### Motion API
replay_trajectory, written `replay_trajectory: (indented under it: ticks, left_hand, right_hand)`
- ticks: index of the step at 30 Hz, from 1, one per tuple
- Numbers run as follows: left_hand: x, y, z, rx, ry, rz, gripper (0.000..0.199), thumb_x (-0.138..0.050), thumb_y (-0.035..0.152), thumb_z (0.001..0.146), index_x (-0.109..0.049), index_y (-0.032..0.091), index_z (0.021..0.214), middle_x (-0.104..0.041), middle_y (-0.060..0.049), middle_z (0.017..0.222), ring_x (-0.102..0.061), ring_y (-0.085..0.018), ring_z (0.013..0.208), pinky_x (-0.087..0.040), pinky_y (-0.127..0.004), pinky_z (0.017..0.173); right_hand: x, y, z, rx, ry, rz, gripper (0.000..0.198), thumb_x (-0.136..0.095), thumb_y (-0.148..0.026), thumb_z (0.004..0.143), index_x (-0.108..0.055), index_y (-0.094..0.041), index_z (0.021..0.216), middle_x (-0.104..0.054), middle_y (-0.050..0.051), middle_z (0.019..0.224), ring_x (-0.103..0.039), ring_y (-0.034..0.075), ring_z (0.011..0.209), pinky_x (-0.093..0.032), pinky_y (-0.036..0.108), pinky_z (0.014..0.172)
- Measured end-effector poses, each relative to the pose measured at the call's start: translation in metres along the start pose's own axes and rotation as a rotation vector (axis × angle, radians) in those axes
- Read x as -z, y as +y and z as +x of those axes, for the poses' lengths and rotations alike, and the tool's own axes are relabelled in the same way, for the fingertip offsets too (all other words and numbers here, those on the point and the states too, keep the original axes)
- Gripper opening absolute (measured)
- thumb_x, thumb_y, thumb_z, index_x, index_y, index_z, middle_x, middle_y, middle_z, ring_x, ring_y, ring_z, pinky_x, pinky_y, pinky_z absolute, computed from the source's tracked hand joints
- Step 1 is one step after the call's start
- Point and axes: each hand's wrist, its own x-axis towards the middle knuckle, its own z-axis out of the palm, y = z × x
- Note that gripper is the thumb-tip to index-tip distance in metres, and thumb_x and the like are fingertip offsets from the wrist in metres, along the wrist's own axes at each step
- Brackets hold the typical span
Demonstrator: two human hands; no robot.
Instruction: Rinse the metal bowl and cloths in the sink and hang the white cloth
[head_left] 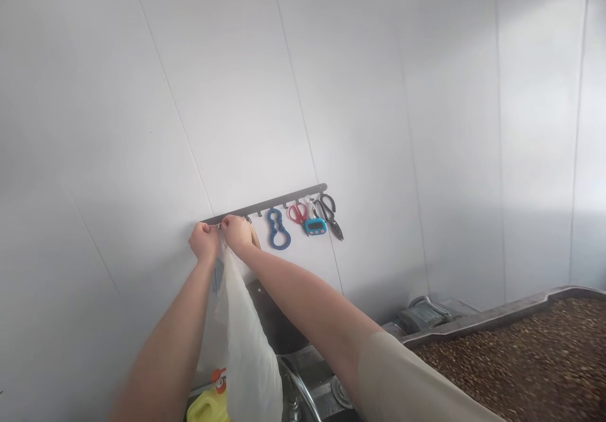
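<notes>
Both arms reach up to the left end of a dark hook rail [265, 204] fixed on a white panelled wall [379, 93]. The left hand [204, 242] and the right hand [237, 232] sit side by side, nearly touching, each pinched closed on the top edge of a translucent white plastic bag [246, 340], held right at the rail. The bag hangs straight down between the 2 forearms, its lower part in front of a metal faucet [296, 384]. Further right on the rail hang a blue bottle opener [278, 229], red scissors [298, 212], a small blue timer [315, 225] and black shears [330, 215]. Below the left forearm stands a yellow bottle [208, 406] with an orange cap. At lower right, a metal tray [497, 318] holds brown grains.
</notes>
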Motion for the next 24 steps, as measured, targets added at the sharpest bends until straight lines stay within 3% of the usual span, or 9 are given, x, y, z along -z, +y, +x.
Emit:
replay_trajectory:
  ticks: [3, 5, 8, 10, 12, 15, 19, 21, 24]
  left_hand:
    - [0.003, 0.0, 0.0, -0.025, -0.034, 0.057, 0.023, -0.061, 0.029, 0.087, -0.052, 0.025, 0.066, -0.065, -0.002, 0.07, -0.056, -0.021, 0.071, -0.042, -0.034, 0.077]
    - [0.013, -0.005, -0.011, -0.085, -0.06, 0.081, 0.015, -0.065, 0.028, 0.085, -0.058, 0.024, 0.072, -0.07, -0.002, 0.075, -0.061, -0.021, 0.075, -0.045, -0.034, 0.081]
    - [0.042, -0.025, -0.054, -0.177, -0.113, -0.033, 0.009, -0.065, 0.03, 0.089, -0.068, 0.023, 0.092, -0.079, -0.002, 0.099, -0.068, -0.016, 0.075, -0.05, -0.03, 0.08]
    - [0.069, -0.05, -0.103, -0.167, -0.185, -0.133, 0.019, -0.061, 0.038, 0.095, -0.071, 0.025, 0.104, -0.079, -0.001, 0.108, -0.071, -0.014, 0.073, -0.053, -0.028, 0.076]
    - [0.093, -0.086, -0.168, -0.073, -0.282, -0.147, 0.026, -0.063, 0.048, 0.095, -0.072, 0.027, 0.107, -0.08, -0.001, 0.099, -0.073, -0.016, 0.076, -0.056, -0.029, 0.077]
    - [0.114, -0.161, -0.289, 0.287, -0.491, -0.193, 0.038, -0.068, 0.059, 0.089, -0.071, 0.025, 0.105, -0.079, -0.003, 0.088, -0.073, -0.02, 0.071, -0.059, -0.034, 0.072]
    - [0.102, -0.265, -0.461, 0.74, -0.678, -0.177, 0.049, -0.069, 0.07, 0.079, -0.07, 0.024, 0.096, -0.08, -0.009, 0.09, -0.076, -0.028, 0.074, -0.062, -0.044, 0.068]
    - [0.084, -0.295, -0.533, 0.851, -0.806, -0.188, 0.049, -0.071, 0.074, 0.071, -0.072, 0.027, 0.085, -0.079, -0.009, 0.081, -0.077, -0.031, 0.076, -0.062, -0.046, 0.07]
    - [0.042, -0.3, -0.605, 0.958, -0.951, -0.254, 0.044, -0.072, 0.073, 0.068, -0.072, 0.029, 0.076, -0.079, -0.009, 0.082, -0.077, -0.031, 0.079, -0.063, -0.048, 0.077]
  right_hand:
    - [-0.004, 0.0, -0.003, 0.052, -0.033, -0.013, 0.031, -0.048, -0.019, 0.101, -0.077, -0.012, 0.108, -0.077, 0.017, 0.109, -0.07, 0.027, 0.098, -0.049, 0.037, 0.086]
    - [-0.002, 0.007, -0.022, 0.105, -0.06, -0.002, 0.031, -0.052, -0.021, 0.102, -0.074, -0.015, 0.123, -0.073, 0.015, 0.127, -0.069, 0.024, 0.107, -0.049, 0.035, 0.093]
    - [0.012, 0.034, -0.08, 0.202, -0.072, 0.134, 0.041, -0.063, -0.027, 0.1, -0.065, -0.022, 0.14, -0.065, 0.008, 0.142, -0.067, 0.014, 0.097, -0.047, 0.029, 0.101]
    - [0.028, 0.061, -0.141, 0.153, -0.136, 0.264, 0.035, -0.068, -0.03, 0.096, -0.071, -0.022, 0.13, -0.075, 0.003, 0.118, -0.064, 0.012, 0.08, -0.049, 0.03, 0.091]
    - [0.043, 0.094, -0.219, -0.059, -0.251, 0.36, 0.028, -0.066, -0.034, 0.095, -0.076, -0.024, 0.119, -0.077, 0.001, 0.096, -0.064, 0.016, 0.079, -0.049, 0.03, 0.08]
    - [0.046, 0.15, -0.354, -0.421, -0.468, 0.494, 0.027, -0.059, -0.04, 0.095, -0.078, -0.022, 0.092, -0.076, 0.004, 0.085, -0.064, 0.019, 0.073, -0.047, 0.033, 0.072]
    - [0.015, 0.223, -0.516, -0.884, -0.626, 0.587, 0.016, -0.065, -0.03, 0.083, -0.077, -0.021, 0.075, -0.072, 0.004, 0.069, -0.064, 0.021, 0.068, -0.046, 0.034, 0.071]
    - [-0.004, 0.252, -0.566, -1.295, -0.446, 0.558, 0.013, -0.072, -0.017, 0.066, -0.068, -0.022, 0.054, -0.065, 0.003, 0.058, -0.062, 0.021, 0.065, -0.047, 0.033, 0.071]
    - [-0.035, 0.287, -0.593, -1.55, -0.289, 0.548, 0.02, -0.069, -0.016, 0.067, -0.06, -0.022, 0.05, -0.056, 0.002, 0.053, -0.059, 0.02, 0.059, -0.047, 0.032, 0.064]
